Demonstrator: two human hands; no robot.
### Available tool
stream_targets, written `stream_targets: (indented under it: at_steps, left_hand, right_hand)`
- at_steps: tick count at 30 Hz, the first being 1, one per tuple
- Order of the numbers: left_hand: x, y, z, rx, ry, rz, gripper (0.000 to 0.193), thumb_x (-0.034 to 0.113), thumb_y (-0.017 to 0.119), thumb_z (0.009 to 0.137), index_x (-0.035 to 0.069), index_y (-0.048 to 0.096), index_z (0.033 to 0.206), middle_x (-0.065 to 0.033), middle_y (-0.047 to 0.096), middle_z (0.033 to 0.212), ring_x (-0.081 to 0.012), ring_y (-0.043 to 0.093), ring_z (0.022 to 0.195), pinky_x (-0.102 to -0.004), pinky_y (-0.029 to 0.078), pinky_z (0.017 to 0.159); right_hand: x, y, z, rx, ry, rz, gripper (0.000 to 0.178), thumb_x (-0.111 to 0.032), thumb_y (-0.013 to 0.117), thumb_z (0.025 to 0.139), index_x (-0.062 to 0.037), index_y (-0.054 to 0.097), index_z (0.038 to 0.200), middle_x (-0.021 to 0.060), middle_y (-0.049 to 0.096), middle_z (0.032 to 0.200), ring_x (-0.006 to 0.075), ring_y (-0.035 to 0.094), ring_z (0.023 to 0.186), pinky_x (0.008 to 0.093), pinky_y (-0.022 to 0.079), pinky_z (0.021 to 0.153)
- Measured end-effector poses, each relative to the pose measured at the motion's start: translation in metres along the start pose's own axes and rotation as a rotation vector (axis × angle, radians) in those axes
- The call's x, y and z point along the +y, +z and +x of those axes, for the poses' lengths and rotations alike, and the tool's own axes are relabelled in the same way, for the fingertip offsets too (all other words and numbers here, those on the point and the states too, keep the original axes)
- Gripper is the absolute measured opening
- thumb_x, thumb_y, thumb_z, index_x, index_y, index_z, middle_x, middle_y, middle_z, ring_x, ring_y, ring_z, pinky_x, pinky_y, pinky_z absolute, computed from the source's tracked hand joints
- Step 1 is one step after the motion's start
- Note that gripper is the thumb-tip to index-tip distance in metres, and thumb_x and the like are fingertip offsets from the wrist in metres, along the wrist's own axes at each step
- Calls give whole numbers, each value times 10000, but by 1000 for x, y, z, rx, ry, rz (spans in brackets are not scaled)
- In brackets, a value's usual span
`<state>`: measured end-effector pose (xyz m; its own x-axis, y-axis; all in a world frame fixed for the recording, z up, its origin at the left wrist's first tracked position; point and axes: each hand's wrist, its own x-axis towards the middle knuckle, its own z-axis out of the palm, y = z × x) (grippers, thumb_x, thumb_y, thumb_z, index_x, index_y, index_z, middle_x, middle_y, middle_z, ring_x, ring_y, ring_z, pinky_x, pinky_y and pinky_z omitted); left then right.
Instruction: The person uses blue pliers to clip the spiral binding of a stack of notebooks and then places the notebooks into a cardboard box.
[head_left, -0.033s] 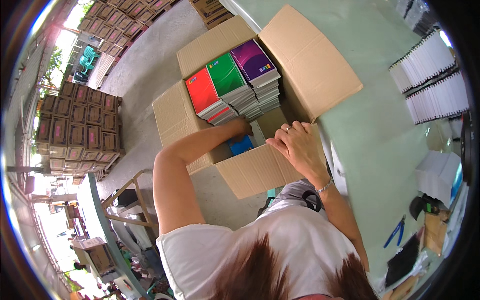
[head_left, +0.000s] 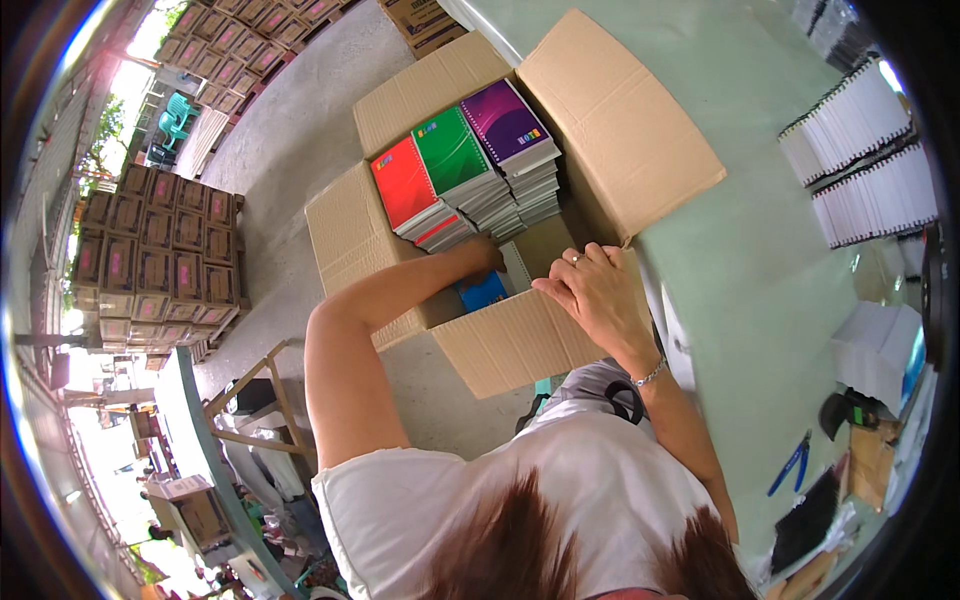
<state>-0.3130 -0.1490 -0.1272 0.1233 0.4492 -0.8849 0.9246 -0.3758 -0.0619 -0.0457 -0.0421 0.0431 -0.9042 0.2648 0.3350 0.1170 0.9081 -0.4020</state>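
Observation:
An open cardboard box (head_left: 515,345) with its flaps spread holds stacks of spiral notebooks. On top of the stacks lie a red notebook (head_left: 405,185), a green notebook (head_left: 453,148) and a purple notebook (head_left: 505,118). My left hand (head_left: 483,258) reaches down inside the box, against a blue notebook (head_left: 485,292) that lies lower in the near part; its fingers are hidden. Beside it a white page edge with a spiral (head_left: 516,268) shows. My right hand (head_left: 598,295) is closed over the box's near right edge, thumb toward the inside.
A pale green table (head_left: 740,330) runs along the right. On it are rows of spiral-bound books (head_left: 850,120), a white paper stack (head_left: 875,350) and blue-handled pliers (head_left: 791,465). Stacked cartons (head_left: 160,255) stand on the floor at left, near a wooden frame (head_left: 255,400).

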Motion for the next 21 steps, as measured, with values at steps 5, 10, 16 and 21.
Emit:
stream_targets:
  at_steps: [5, 10, 16, 21]
  left_hand:
    - [-1, 12, -10, 40, -3, -101, 1169, 338, 972, 383, 289, 521, 1461, 47, 563, 1449, -277, 440, 1384, -473, 295, 1165]
    - [5, 11, -29, 73, -8, -92, 1163, 306, 954, 408, 276, 498, 1478, 34, 514, 1501, -307, 407, 1413, -508, 208, 1224]
    - [12, -3, -61, 144, -38, -162, 1110, 252, 925, 488, 264, 464, 1498, 15, 464, 1550, -319, 321, 1483, -503, 195, 1239]
    - [16, 2, -61, 94, -71, -180, 1170, 340, 955, 490, 270, 418, 1526, 25, 394, 1596, -305, 288, 1503, -496, 188, 1245]
  right_hand:
    - [-1, 2, 0, 13, 21, 26, 392, -460, 619, 951, -117, 649, 762, 23, 591, 772, 203, 536, 806, 362, 386, 795]
    - [-1, 3, 1, 13, 32, 24, 395, -466, 629, 940, -124, 642, 744, 17, 578, 760, 197, 528, 802, 358, 384, 802]
    - [2, 5, 1, 29, 30, 28, 407, -476, 625, 940, -125, 633, 734, 10, 559, 748, 190, 517, 795, 353, 382, 816]
    - [0, 3, 2, 12, 29, 39, 396, -463, 630, 940, -121, 636, 741, 14, 562, 752, 193, 516, 800, 352, 383, 820]
